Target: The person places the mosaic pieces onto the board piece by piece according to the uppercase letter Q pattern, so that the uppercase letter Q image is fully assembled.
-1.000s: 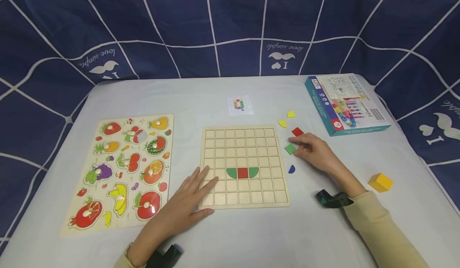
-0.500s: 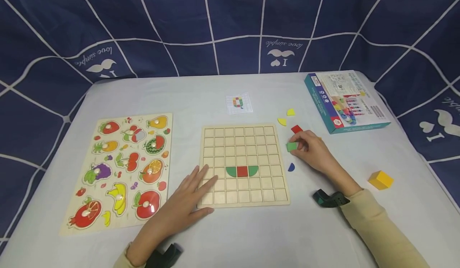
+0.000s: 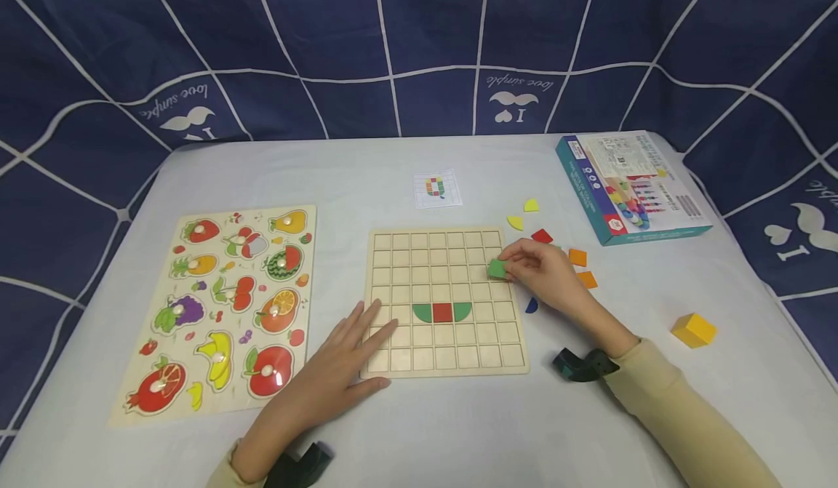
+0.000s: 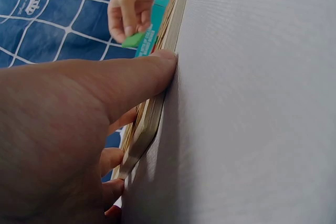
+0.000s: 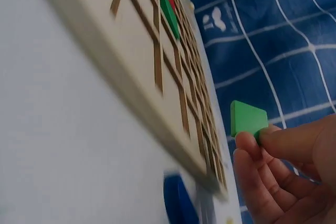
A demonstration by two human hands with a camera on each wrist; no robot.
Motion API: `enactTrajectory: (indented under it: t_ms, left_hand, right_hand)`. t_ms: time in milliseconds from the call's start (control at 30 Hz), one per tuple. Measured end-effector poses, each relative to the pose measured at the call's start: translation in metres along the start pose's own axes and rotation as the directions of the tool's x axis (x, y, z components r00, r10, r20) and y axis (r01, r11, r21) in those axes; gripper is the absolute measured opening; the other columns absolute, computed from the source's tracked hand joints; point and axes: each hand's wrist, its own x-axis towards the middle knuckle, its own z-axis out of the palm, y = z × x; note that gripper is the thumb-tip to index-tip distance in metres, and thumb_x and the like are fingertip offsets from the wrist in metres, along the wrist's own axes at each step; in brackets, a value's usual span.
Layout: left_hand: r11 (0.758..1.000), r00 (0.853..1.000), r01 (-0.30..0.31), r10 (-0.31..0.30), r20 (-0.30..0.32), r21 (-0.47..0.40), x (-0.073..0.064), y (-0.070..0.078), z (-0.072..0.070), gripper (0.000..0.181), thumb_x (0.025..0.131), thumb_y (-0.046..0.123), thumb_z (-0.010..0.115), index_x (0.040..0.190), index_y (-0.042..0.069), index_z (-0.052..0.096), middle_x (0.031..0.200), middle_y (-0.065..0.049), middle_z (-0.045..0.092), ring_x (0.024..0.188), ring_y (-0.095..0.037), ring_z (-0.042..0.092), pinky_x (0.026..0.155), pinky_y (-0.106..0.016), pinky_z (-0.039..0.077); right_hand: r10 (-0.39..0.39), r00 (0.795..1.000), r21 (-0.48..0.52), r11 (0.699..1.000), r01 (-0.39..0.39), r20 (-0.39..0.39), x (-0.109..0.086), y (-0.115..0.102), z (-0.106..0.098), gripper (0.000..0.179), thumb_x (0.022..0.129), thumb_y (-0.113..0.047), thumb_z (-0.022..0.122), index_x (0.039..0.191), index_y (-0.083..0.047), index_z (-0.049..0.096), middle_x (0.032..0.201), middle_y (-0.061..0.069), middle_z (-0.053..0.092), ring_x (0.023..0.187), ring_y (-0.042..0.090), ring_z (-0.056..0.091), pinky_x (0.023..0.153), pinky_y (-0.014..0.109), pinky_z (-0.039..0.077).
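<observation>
My right hand [image 3: 546, 273] pinches a green square tile [image 3: 497, 268] between thumb and fingers, over the right side of the wooden grid board [image 3: 425, 357]. In the right wrist view the tile [image 5: 249, 118] appears tilted and raised above the board. With fingers spread straight, my left hand [image 3: 343, 350] rests on the board's left edge; its thumb [image 4: 142, 80] lies along the near side. A red square tile [image 3: 442, 313] sits in the grid between two green quarter-round tiles [image 3: 462, 312]. By the right wrist lies a blue half-round tile [image 3: 532, 305].
Loose yellow [image 3: 515, 222], red [image 3: 541, 236] and orange tiles [image 3: 586, 279] lie right of the board. A pattern card [image 3: 437, 189] is behind it. A fruit puzzle [image 3: 304, 255] lies left; a box [image 3: 631, 186] and a yellow block [image 3: 694, 330] stand right.
My right hand has picked up the green square tile from the table and carried it left over the board. The orange tiles have come into view. My left hand stays put.
</observation>
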Motion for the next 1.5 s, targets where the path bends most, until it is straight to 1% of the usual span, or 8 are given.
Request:
enactTrajectory:
  t_ms: [100, 200, 533, 1033, 1167, 1300, 1433, 1500]
  left_hand:
    - [1.000, 1.000, 0.004, -0.004, 0.000, -0.003, 0.000, 0.000, 0.000, 0.076, 0.085, 0.042, 0.066, 0.148, 0.021, 0.029, 0.156, -0.002, 0.007, 0.140, -0.024, 0.001, 0.108, -0.046, 0.016]
    - [1.000, 1.000, 0.002, -0.002, -0.001, -0.008, 0.000, 0.001, 0.000, 0.076, 0.085, 0.042, 0.065, 0.148, 0.021, 0.029, 0.156, -0.003, 0.008, 0.140, -0.024, 0.001, 0.108, -0.047, 0.018]
    - [1.000, 1.000, 0.003, -0.003, -0.001, -0.004, 0.000, 0.002, -0.001, 0.075, 0.085, 0.042, 0.066, 0.148, 0.022, 0.030, 0.156, -0.003, 0.007, 0.140, -0.025, 0.001, 0.107, -0.049, 0.020]
    - [1.000, 1.000, 0.011, -0.011, -0.003, -0.006, 0.000, 0.001, -0.002, 0.076, 0.085, 0.042, 0.066, 0.148, 0.022, 0.030, 0.156, -0.002, 0.007, 0.140, -0.024, 0.001, 0.107, -0.049, 0.020]
    - [1.000, 1.000, 0.020, -0.020, 0.003, -0.010, 0.000, 0.002, -0.002, 0.076, 0.085, 0.042, 0.066, 0.148, 0.022, 0.029, 0.156, -0.002, 0.007, 0.140, -0.024, 0.001, 0.106, -0.050, 0.020]
    - [1.000, 1.000, 0.019, -0.019, 0.004, -0.005, 0.000, 0.002, -0.002, 0.075, 0.086, 0.043, 0.064, 0.148, 0.022, 0.029, 0.156, -0.002, 0.006, 0.140, -0.024, 0.001, 0.107, -0.049, 0.019]
    - [1.000, 1.000, 0.014, -0.014, 0.002, 0.004, -0.001, 0.002, -0.001, 0.075, 0.086, 0.044, 0.063, 0.149, 0.022, 0.028, 0.156, -0.003, 0.006, 0.140, -0.024, 0.001, 0.107, -0.049, 0.019]
    - [1.000, 1.000, 0.013, -0.013, 0.002, 0.006, -0.001, 0.002, -0.001, 0.075, 0.086, 0.044, 0.064, 0.149, 0.022, 0.029, 0.156, -0.003, 0.006, 0.140, -0.025, 0.001, 0.107, -0.049, 0.019]
  right_hand:
    - [0.015, 0.997, 0.119, 0.993, -0.024, 0.073, 0.005, -0.006, 0.014, 0.009, 0.086, 0.003, 0.065, 0.095, 0.003, 0.065, 0.079, 0.010, 0.064, 0.068, 0.023, 0.064, 0.063, 0.027, 0.054]
    - [-0.001, 0.993, 0.164, 0.986, -0.019, 0.122, 0.008, -0.010, 0.027, 0.011, 0.084, 0.004, 0.066, 0.095, 0.004, 0.065, 0.079, 0.010, 0.064, 0.068, 0.023, 0.065, 0.063, 0.029, 0.054]
    - [-0.067, 0.983, -0.021, 0.997, 0.071, 0.170, 0.008, -0.014, 0.041, 0.009, 0.083, 0.001, 0.068, 0.085, -0.008, 0.068, 0.075, -0.001, 0.063, 0.065, 0.014, 0.059, 0.060, 0.026, 0.051]
    - [-0.130, 0.981, -0.121, 0.982, 0.147, 0.142, 0.007, -0.017, 0.040, 0.010, 0.083, -0.002, 0.070, 0.091, -0.006, 0.073, 0.084, -0.002, 0.064, 0.070, 0.011, 0.057, 0.063, 0.026, 0.050]
    - [-0.125, 0.984, -0.060, 0.989, 0.133, 0.125, 0.007, -0.014, 0.033, 0.010, 0.085, -0.002, 0.068, 0.094, -0.004, 0.072, 0.090, 0.003, 0.067, 0.070, 0.012, 0.061, 0.063, 0.027, 0.052]
    - [-0.080, 0.995, -0.017, 0.997, 0.081, 0.060, 0.007, -0.007, 0.011, 0.013, 0.088, -0.003, 0.065, 0.098, -0.002, 0.071, 0.092, 0.007, 0.066, 0.070, 0.018, 0.064, 0.062, 0.026, 0.052]
    - [-0.030, 0.998, -0.093, 0.995, 0.025, -0.057, 0.005, 0.011, -0.020, 0.017, 0.091, -0.012, 0.062, 0.102, -0.003, 0.070, 0.096, 0.008, 0.066, 0.079, 0.019, 0.062, 0.063, 0.022, 0.050]
    - [0.009, 0.995, -0.131, 0.991, -0.022, -0.098, 0.003, 0.019, -0.034, 0.020, 0.092, -0.015, 0.061, 0.105, -0.002, 0.069, 0.102, 0.011, 0.065, 0.088, 0.022, 0.060, 0.067, 0.027, 0.050]
